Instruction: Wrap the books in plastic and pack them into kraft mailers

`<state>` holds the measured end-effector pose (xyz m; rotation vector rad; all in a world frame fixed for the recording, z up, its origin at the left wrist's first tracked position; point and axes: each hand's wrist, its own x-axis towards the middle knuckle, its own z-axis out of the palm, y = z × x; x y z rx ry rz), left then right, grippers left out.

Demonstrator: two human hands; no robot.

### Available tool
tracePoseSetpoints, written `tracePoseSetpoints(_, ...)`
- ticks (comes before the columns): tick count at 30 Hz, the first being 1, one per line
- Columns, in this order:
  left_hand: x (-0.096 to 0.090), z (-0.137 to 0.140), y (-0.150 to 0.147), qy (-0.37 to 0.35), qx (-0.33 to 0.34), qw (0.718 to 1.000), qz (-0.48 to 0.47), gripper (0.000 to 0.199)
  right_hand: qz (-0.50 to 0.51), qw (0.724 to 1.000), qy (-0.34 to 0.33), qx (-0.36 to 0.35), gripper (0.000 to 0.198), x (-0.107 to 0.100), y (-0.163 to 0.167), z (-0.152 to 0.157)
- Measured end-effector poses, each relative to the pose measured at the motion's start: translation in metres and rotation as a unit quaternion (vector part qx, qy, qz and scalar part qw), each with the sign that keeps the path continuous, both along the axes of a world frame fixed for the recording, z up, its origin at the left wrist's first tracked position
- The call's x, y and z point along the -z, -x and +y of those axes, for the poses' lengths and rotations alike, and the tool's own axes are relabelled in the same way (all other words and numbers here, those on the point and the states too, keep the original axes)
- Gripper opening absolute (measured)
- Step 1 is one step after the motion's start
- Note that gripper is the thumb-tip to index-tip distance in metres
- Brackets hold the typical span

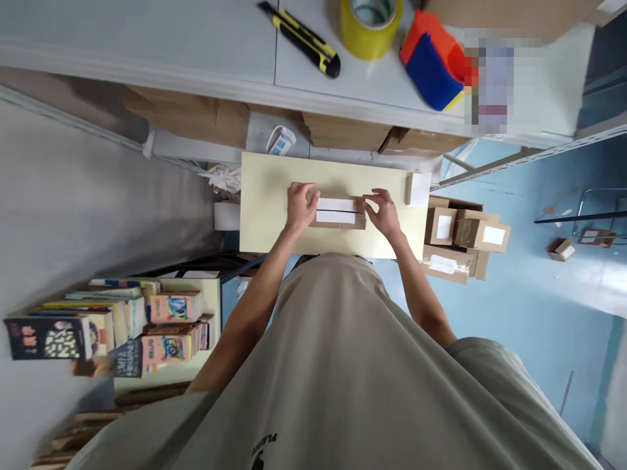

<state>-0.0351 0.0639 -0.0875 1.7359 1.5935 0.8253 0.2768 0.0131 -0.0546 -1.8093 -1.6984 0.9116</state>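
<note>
A small brown cardboard box [337,226] lies on a pale yellow tabletop [274,236]. Two white strips [336,217] with a dark line between them show along its middle. My left hand [301,205] is closed at the box's left end, thumb and fingers bent over the edge. At the right end, my right hand [385,210] has its thumb and bent fingers at the cardboard edge. The exact contact of the fingertips is too small to make out.
A white box [418,189] sits at the tabletop's right end. On the shelf above lie a utility knife [304,40], a yellow tape roll [371,32] and a blue-and-orange tape dispenser [434,62]. Cartons [477,232] are stacked at right; books [171,307] stand at left.
</note>
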Motion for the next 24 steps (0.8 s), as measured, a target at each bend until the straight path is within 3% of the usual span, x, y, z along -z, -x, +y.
tracePoseSetpoints(4,-0.060,0.044,-0.040,-0.072,0.068,0.993,-0.056,0.034,-0.119,0.980,-0.161,0.009,0.048,-0.074,-0.012,0.055)
tracePoseSetpoints(8,-0.119,0.081,-0.077,-0.118,0.118,0.980,-0.105,0.044,-0.195,0.945,-0.255,0.060,0.055,-0.136,-0.037,0.129)
tracePoseSetpoints(11,-0.155,0.092,-0.098,-0.146,0.136,0.973,-0.119,0.042,-0.232,0.934,-0.256,0.087,0.053,-0.144,-0.056,0.183)
tracePoseSetpoints(14,-0.180,0.092,-0.110,-0.158,0.141,0.969,-0.130,0.038,-0.219,0.939,-0.240,0.109,0.048,-0.128,-0.069,0.222)
tracePoseSetpoints(17,-0.191,0.085,-0.115,-0.162,0.138,0.966,-0.146,0.034,-0.193,0.943,-0.245,0.113,0.041,-0.114,-0.073,0.238)
tracePoseSetpoints(19,-0.189,0.079,-0.113,-0.164,0.133,0.963,-0.165,0.031,-0.181,0.948,-0.239,0.108,0.040,-0.114,-0.070,0.231)
tracePoseSetpoints(21,-0.180,0.069,-0.109,-0.154,0.117,0.963,-0.188,0.029,-0.173,0.951,-0.231,0.108,0.043,-0.121,-0.063,0.210)
tracePoseSetpoints(24,-0.159,0.045,-0.099,-0.115,0.086,0.964,-0.225,0.030,-0.145,0.960,-0.215,0.104,0.054,-0.132,-0.037,0.151)
